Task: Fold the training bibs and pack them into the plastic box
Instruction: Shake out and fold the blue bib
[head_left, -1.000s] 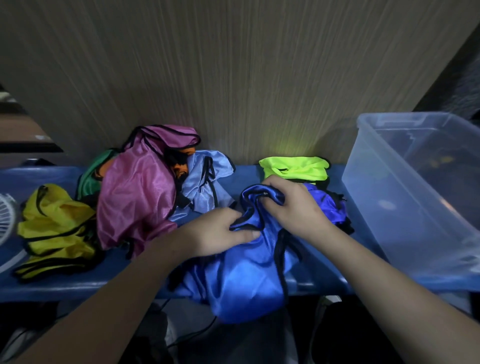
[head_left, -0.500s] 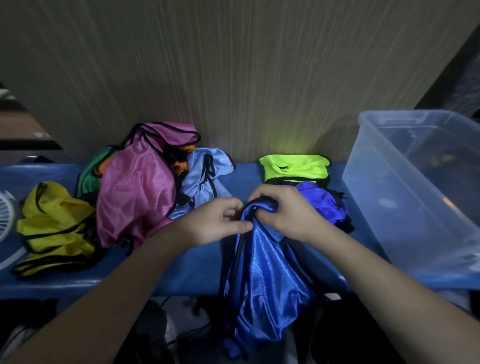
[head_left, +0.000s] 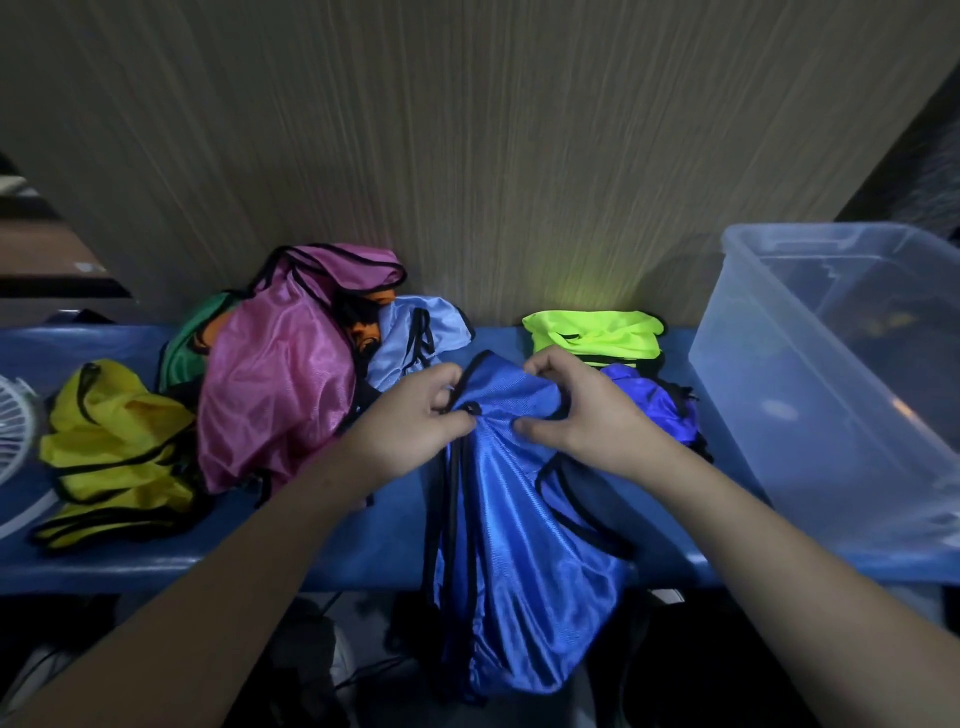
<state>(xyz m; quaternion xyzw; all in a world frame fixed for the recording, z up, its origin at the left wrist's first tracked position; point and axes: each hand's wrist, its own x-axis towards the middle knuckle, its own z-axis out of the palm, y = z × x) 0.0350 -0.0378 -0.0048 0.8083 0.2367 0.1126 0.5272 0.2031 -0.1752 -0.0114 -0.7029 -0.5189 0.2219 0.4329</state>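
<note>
Both hands hold the royal-blue training bib (head_left: 511, 525) by its top edge above the blue bench (head_left: 156, 556); the left hand (head_left: 415, 423) has its fingers curled round the black-trimmed edge on the left side of the bunched top, and the right hand (head_left: 582, 410) pinches the fabric between thumb and bent fingers on the right side; the two hands sit close together with the gathered cloth between them; the rest of the bib hangs down over the front edge of the bench, its black binding running along the folds. To the left lies a heap of loose bibs: a pink bib (head_left: 280, 379) on top, a light-blue bib (head_left: 415, 338) just beside it, a green bib (head_left: 184, 348) and an orange bib (head_left: 366, 332) partly buried, and a yellow bib (head_left: 111, 447) nearer the bench's left end. Behind the right hand rests a folded neon-yellow bib (head_left: 592, 332) against the wood-grain wall (head_left: 467, 130); a purple-blue bib (head_left: 649, 405) lies just in front of it. The clear plastic box (head_left: 779, 415) stands at the right end of the bench, tilted in the wide-angle view. A white fan grille (head_left: 13, 426) shows at the far left edge.
</note>
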